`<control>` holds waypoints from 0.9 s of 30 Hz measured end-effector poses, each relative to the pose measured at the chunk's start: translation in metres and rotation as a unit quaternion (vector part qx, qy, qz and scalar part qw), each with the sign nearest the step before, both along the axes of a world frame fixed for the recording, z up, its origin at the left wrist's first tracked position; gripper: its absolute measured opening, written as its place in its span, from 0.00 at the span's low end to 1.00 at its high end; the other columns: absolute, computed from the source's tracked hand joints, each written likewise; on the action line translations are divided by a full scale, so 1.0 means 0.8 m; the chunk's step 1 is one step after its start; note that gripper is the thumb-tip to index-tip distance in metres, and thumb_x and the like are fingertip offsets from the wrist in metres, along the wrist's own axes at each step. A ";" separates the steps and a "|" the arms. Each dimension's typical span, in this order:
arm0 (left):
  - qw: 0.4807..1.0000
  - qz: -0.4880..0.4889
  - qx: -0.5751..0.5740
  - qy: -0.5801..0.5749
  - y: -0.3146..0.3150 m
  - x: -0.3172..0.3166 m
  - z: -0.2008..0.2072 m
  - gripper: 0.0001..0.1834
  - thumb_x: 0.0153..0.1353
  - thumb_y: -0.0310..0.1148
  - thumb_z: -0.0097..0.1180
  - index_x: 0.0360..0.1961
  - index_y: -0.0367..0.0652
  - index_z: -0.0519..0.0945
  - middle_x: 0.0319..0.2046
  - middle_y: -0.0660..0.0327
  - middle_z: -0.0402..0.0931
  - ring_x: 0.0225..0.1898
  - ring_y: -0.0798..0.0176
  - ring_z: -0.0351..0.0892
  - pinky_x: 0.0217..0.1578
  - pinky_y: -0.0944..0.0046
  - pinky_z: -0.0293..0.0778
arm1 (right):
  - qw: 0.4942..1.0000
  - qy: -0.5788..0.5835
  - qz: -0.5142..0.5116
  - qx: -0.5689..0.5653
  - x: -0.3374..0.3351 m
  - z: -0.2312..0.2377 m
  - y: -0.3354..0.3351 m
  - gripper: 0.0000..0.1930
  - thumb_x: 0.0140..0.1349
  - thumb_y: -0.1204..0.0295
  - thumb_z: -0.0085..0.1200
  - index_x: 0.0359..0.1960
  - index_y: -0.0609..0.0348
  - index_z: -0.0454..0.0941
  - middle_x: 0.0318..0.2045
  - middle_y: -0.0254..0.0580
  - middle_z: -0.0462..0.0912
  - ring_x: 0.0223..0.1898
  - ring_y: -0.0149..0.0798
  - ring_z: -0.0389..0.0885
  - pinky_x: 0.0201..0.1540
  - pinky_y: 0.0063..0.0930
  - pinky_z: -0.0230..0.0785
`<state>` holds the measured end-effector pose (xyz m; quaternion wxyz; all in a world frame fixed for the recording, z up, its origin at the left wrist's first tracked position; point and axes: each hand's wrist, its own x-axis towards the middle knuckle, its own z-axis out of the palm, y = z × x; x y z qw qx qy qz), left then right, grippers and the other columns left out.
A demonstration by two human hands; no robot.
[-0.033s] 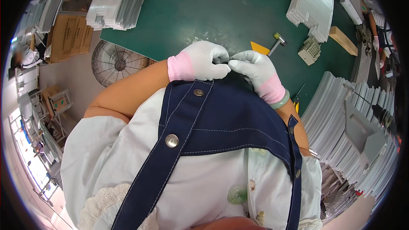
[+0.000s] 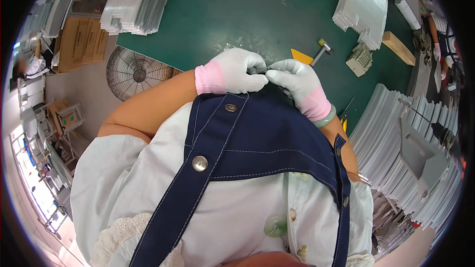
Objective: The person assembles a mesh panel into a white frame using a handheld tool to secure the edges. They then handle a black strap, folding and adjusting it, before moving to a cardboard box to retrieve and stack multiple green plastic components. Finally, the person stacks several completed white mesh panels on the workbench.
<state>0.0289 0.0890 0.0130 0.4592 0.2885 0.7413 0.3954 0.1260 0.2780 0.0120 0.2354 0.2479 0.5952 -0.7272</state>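
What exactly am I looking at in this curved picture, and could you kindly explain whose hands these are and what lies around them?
There is no robot here. A wide fisheye camera worn on a person's head looks down, so straight edges appear bent. The gloved left hand and gloved right hand are the wearer's own, close together in front of the dark blue apron. Whether they pinch something small, I cannot tell. On the green table lie a stack of silvery sheets to the left and, to the right, a second silvery stack, a small hammer, a yellow triangular piece and a wooden block.
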 end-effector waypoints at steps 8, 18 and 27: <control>0.994 0.025 0.017 -0.108 -0.018 0.004 -0.028 0.14 0.59 0.35 0.58 0.41 0.35 0.82 0.27 0.63 0.80 0.28 0.73 0.77 0.31 0.68 0.74 | 0.997 -0.018 -0.032 -0.064 0.007 -0.012 -0.005 0.18 0.57 0.73 0.68 0.46 0.71 0.79 0.38 0.42 0.85 0.38 0.30 0.83 0.43 0.20 0.76; 0.975 0.065 0.057 -0.203 -0.021 -0.004 -0.027 0.18 0.69 0.39 0.53 0.48 0.35 0.82 0.34 0.63 0.81 0.37 0.70 0.78 0.42 0.70 0.73 | 0.996 -0.018 -0.039 -0.075 0.003 -0.029 -0.002 0.16 0.61 0.68 0.65 0.45 0.66 0.79 0.26 0.29 0.77 0.22 0.18 0.68 0.23 0.14 0.58; 0.995 -0.040 0.042 0.075 -0.016 0.003 -0.011 0.17 0.56 0.43 0.65 0.37 0.38 0.85 0.26 0.59 0.79 0.27 0.64 0.76 0.31 0.64 0.71 | 0.997 0.034 0.028 -0.070 0.006 -0.025 -0.005 0.17 0.60 0.70 0.65 0.46 0.68 0.78 0.30 0.33 0.80 0.27 0.23 0.74 0.30 0.16 0.66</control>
